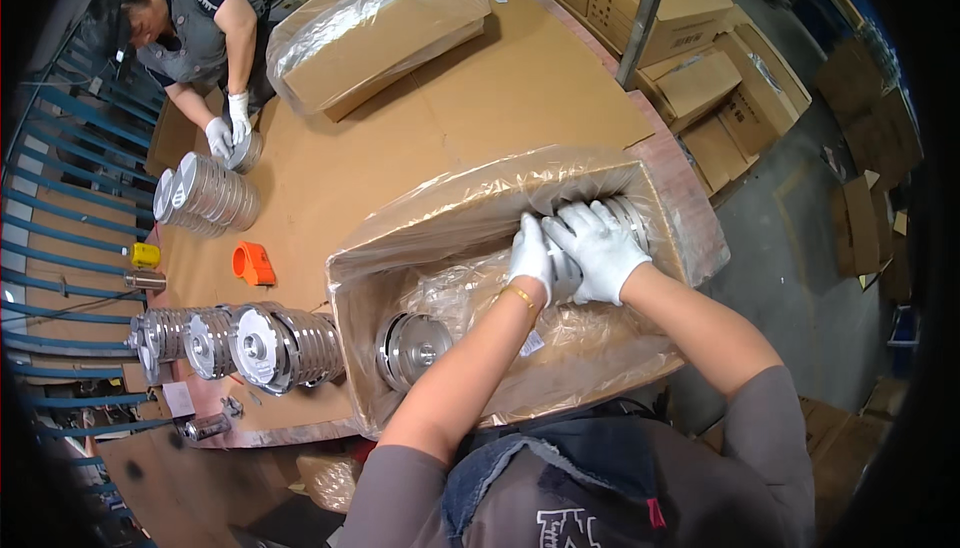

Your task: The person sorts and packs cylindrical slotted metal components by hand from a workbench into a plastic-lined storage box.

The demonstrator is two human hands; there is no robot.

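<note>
Both my hands wear white gloves and reach into a cardboard box (335, 348) lined with clear plastic. My left hand (531, 256) and my right hand (600, 248) close around round metal discs (566, 276), mostly hidden under the gloves. Against the box's right end stands a row of metal discs (630, 220) on edge, just beyond my right fingers. At the left end of the box, near my left forearm, more metal discs (412, 350) lean against the liner. Crumpled plastic (450, 293) lies between the two groups.
Left of the box, several stacks of metal discs (270, 348) lie on the cardboard-covered table (330, 188), with an orange tape dispenser (254, 264) behind. Across the table, a gloved co-worker (205, 38) handles discs beside another plastic-covered box (375, 38). A metal post (648, 13) rises at the back.
</note>
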